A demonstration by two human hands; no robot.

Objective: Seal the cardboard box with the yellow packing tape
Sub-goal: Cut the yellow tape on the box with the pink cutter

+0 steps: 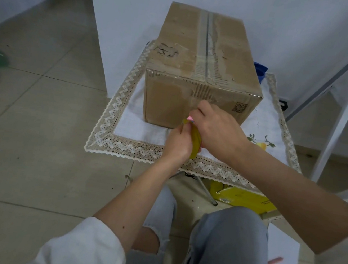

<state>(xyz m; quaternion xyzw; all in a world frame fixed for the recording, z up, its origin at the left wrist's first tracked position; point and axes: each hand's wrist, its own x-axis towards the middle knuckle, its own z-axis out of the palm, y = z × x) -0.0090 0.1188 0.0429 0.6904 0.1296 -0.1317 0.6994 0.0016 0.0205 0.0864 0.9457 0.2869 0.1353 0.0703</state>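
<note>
Grey ripped jeans (229, 244) and a white sleeve (88, 248) fill the nearest part of the view, the person's knees drawn up over pale floor tiles (25, 135). A white sheet of paper (283, 255) with a pink stick (275, 261) on it lies on the floor beside the right knee, and a flat yellow package (246, 198) lies under the near edge of the small table.

Above that near edge, over the white cloth with a beige zigzag lace border (123, 145), the two hands meet. The left hand (178, 143) is closed around the roll of yellow packing tape (195, 143), which stands on its edge between both hands, just in front of the box. The right hand (217, 130) is curled over the roll's top, fingertips pinched at the tape near the lower part of the box's near face; whether the tape touches the cardboard cannot be told.

The worn brown cardboard box (198, 69) stands in the middle of the cloth, flaps shut, with old clear tape and torn paper along its top seam and a small printed code on its near face. A blue object (260, 70) shows behind the box's right far corner, against the white wall (140, 7).
</note>
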